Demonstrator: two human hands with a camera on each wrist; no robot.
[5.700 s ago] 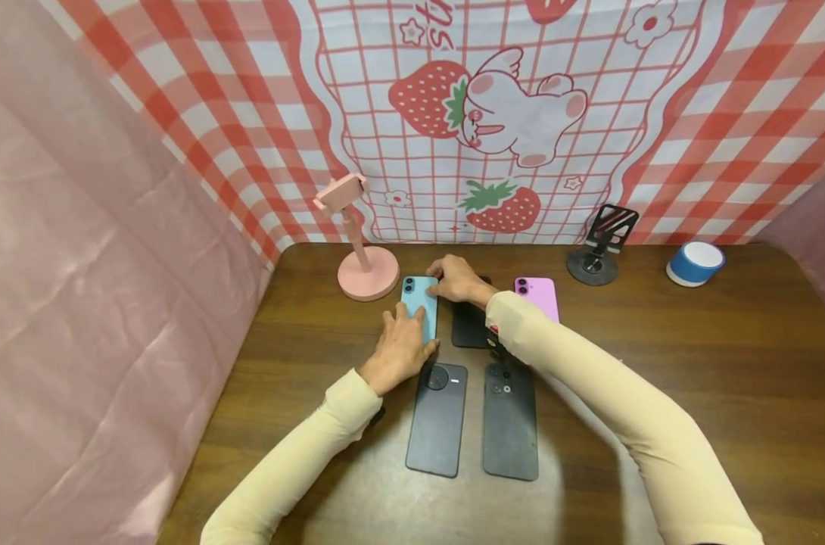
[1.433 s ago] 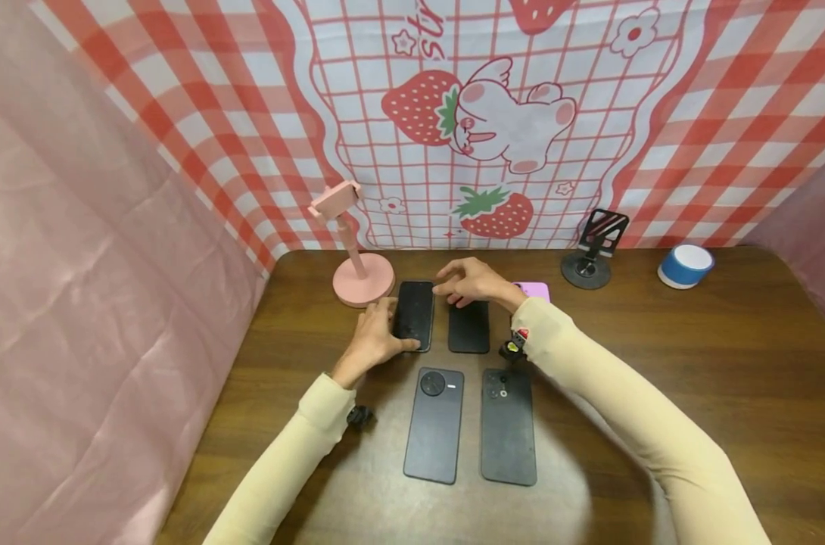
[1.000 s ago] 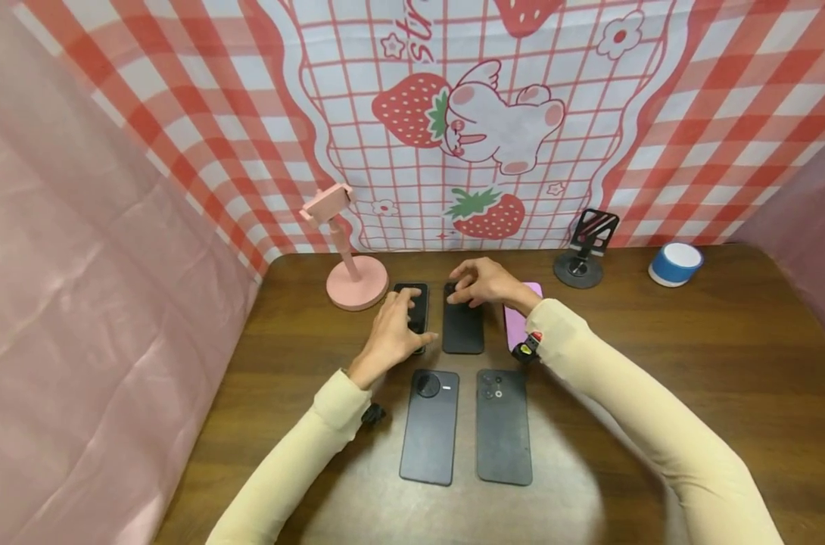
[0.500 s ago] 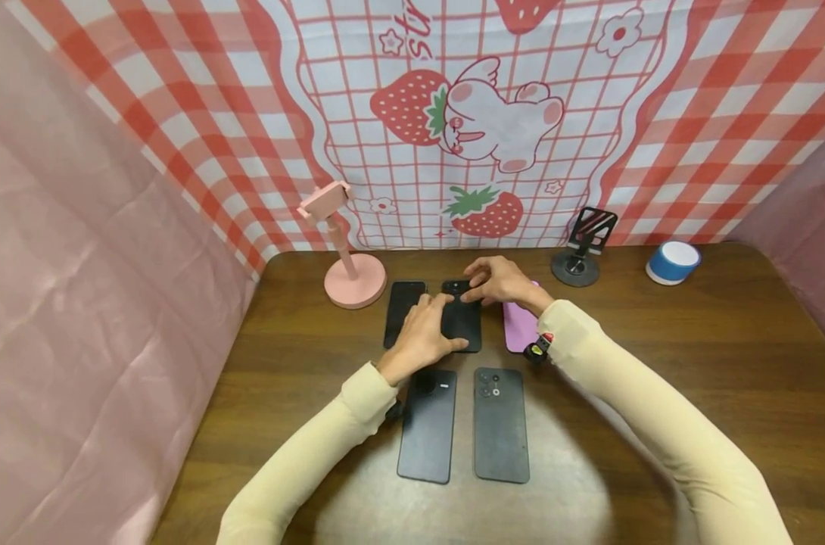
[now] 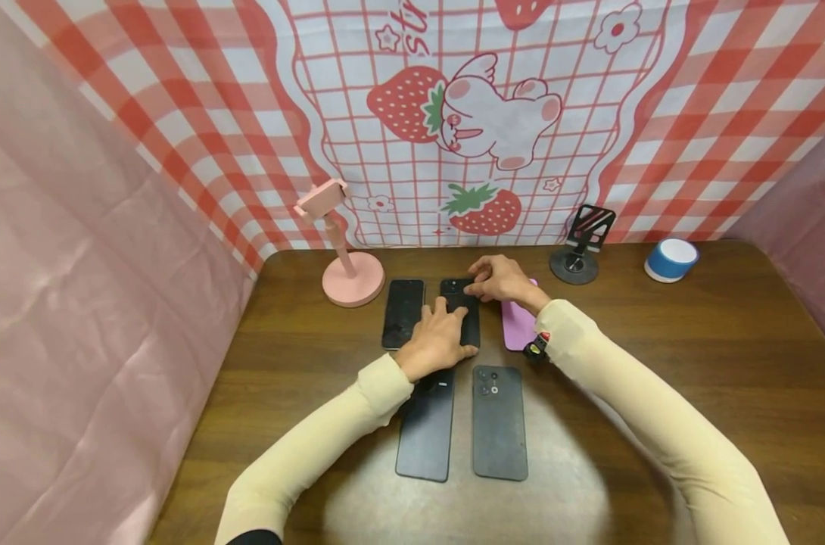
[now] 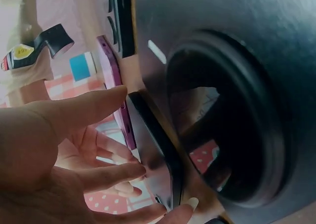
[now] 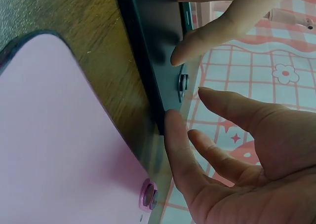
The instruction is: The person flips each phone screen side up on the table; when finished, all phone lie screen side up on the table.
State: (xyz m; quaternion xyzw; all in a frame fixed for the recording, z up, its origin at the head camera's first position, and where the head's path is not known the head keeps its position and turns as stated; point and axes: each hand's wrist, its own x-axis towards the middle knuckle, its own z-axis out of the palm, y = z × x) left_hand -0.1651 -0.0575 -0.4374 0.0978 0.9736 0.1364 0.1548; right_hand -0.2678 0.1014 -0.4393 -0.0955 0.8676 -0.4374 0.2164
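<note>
In the head view a black phone (image 5: 472,327) lies back up in the middle of the back row. My left hand (image 5: 436,341) is spread over it, thumb by its near edge and fingertips on its back and left side. My right hand (image 5: 501,280) is at its far right corner; in the right wrist view one fingertip touches that corner of the black phone (image 7: 160,51). To the left lies a phone (image 5: 402,312) with its dark screen up. A pink phone (image 5: 518,329) lies back up on the right, partly under my right wrist.
Nearer me lie a dark phone (image 5: 426,446), its camera mostly hidden by my left hand, and a grey phone (image 5: 499,435), both back up. Behind stand a pink phone stand (image 5: 353,280), a black stand (image 5: 574,265) and a blue-and-white cylinder (image 5: 671,261). A patterned cloth hangs behind the table.
The light blue phone on the left, back up earlier, now shows its dark screen. My left hand has moved right from it to the black phone; my right hand has shifted right to that phone's corner.
</note>
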